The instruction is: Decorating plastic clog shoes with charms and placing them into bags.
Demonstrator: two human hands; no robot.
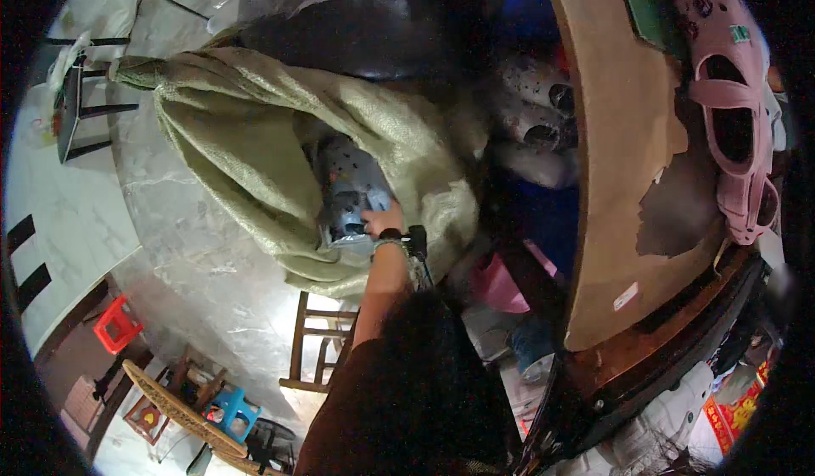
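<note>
1. Dark sleeve comes nearest me, running into a bare forearm behind the one hand I can see. By the side it enters from, I take it for the left; the right hand is out of sight, so I cannot tell its state.
2. Pale green woven sack, the biggest thing about the hand, spreads around and beyond it. I'd fold its rim well back from the wrist, since loose cloth could slump over the work.
3. Torn cardboard sheet, well to the right of the hand; best left alone, I'd say.
4. Wooden stool, left of the forearm and near the sack's lower edge; I'd watch for snagging.
5. Grey-blue clog in clear plastic, inside the sack's mouth, just ahead and left of the fingers. Film probably slips, so I'd grip the firm body through it rather than a loose corner.
6. Left hand, fingers bent at the wrapping's right edge; whether they pinch the plastic or merely rest there, I can't tell.
7. Small black device beside the wrist; I'd keep it clear of the weave.
</note>
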